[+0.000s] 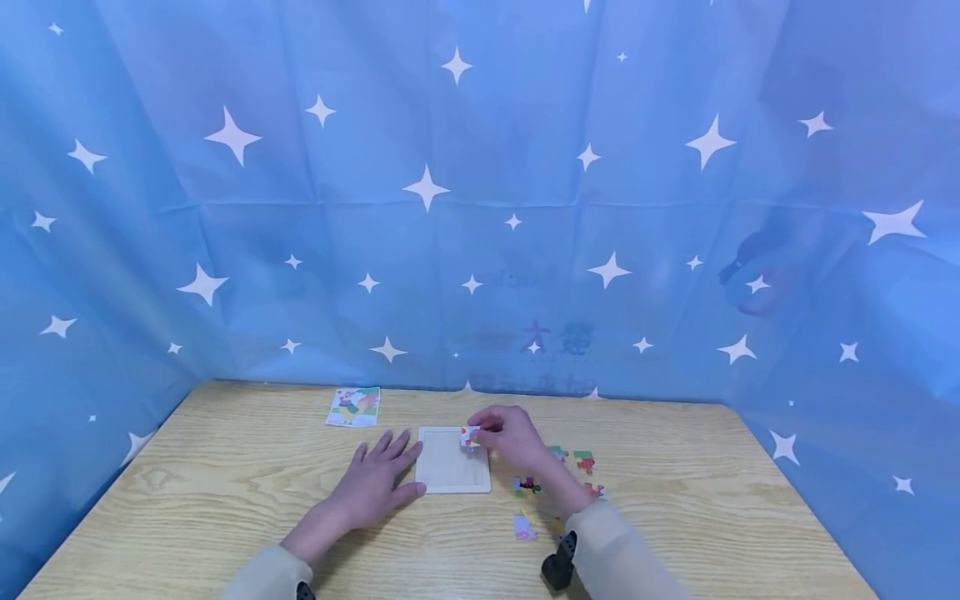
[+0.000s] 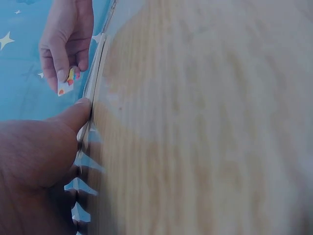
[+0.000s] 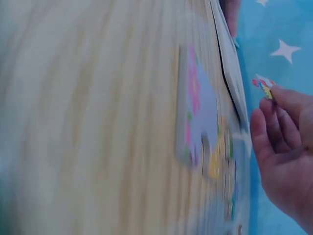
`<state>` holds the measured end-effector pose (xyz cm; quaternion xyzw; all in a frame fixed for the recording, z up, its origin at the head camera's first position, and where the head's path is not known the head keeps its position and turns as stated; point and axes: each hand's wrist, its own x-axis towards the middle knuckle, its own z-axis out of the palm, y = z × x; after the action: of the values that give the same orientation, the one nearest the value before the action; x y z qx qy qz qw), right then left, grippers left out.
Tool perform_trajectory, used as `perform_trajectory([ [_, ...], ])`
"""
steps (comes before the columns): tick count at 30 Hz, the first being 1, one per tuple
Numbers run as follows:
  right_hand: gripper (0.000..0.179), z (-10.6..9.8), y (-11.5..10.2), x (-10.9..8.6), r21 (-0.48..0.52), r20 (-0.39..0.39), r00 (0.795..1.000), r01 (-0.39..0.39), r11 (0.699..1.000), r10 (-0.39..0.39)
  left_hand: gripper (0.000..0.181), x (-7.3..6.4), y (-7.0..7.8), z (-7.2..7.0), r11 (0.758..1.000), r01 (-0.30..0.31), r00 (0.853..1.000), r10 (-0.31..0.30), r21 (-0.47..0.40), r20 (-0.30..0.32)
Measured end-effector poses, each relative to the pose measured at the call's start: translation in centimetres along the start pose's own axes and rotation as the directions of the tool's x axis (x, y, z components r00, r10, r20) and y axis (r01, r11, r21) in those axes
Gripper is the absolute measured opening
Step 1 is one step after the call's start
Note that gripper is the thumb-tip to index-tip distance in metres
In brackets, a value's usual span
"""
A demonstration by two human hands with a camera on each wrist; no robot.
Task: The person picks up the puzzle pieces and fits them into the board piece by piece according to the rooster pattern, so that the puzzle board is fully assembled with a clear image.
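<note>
Walled beyond the grip (image 1: 510, 437) and to both sides of it by blue cloth (image 1: 525, 117), creased and strewn with white four-pointed stars (image 1: 426, 188), showing faint dark lettering (image 1: 576, 339) beyond and slightly right of the grip. Laid beneath the grip with a pale wood-grained tabletop (image 1: 697, 500). Lit more brightly on the cloth well to the right of the grip

The curtain (image 1: 510, 108) is blue, with a pattern of white four-pointed stars. The table (image 1: 690, 508) is light yellow-brown, with darker wood grain. The tray (image 1: 446, 462) is pale cream. The held puzzle piece (image 1: 468, 438) is white with red and yellow patches. One loose piece (image 1: 522, 527) is lilac with a pink flower, another piece (image 1: 584, 462) is green and red. The sleeve (image 1: 626, 550) is beige.
</note>
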<state>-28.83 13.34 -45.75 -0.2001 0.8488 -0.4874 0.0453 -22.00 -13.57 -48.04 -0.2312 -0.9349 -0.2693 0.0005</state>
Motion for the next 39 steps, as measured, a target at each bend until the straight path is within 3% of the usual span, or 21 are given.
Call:
perform_trajectory([
  [9, 0.014, 2.1, -1.0, 0.8, -0.005, -0.035, 0.999, -0.021, 1.0, 0.021, 0.066, 0.0, 1.2, -1.1, 0.999, 0.041, 0.998, -0.04, -0.021, 0.05],
  [17, 0.01, 4.1, -1.7, 1.8, -0.052, -0.064, 0.998, -0.032, 0.998, 0.029, 0.066, 0.1, 0.5, -0.5, 1.0, 0.01, 0.999, -0.01, -0.021, 0.03],
  [24, 0.011, 4.7, -2.0, 2.5, -0.065, -0.061, 0.997, -0.042, 0.997, 0.038, 0.069, 0.1, 0.1, -0.2, 1.0, -0.02, 1.0, 0.02, -0.014, 0.006],
  [31, 0.011, 5.0, -1.7, 3.0, -0.078, -0.068, 0.997, -0.025, 0.997, 0.02, 0.066, 0.2, 0.0, -0.1, 1.0, 0.003, 1.0, -0.003, 0.003, 0.009],
  [39, 0.01, 5.4, -1.8, 3.2, -0.09, -0.064, 0.997, -0.035, 0.995, 0.029, 0.067, 0.1, 0.1, -0.3, 1.0, -0.016, 1.0, 0.017, -0.022, 0.014],
])
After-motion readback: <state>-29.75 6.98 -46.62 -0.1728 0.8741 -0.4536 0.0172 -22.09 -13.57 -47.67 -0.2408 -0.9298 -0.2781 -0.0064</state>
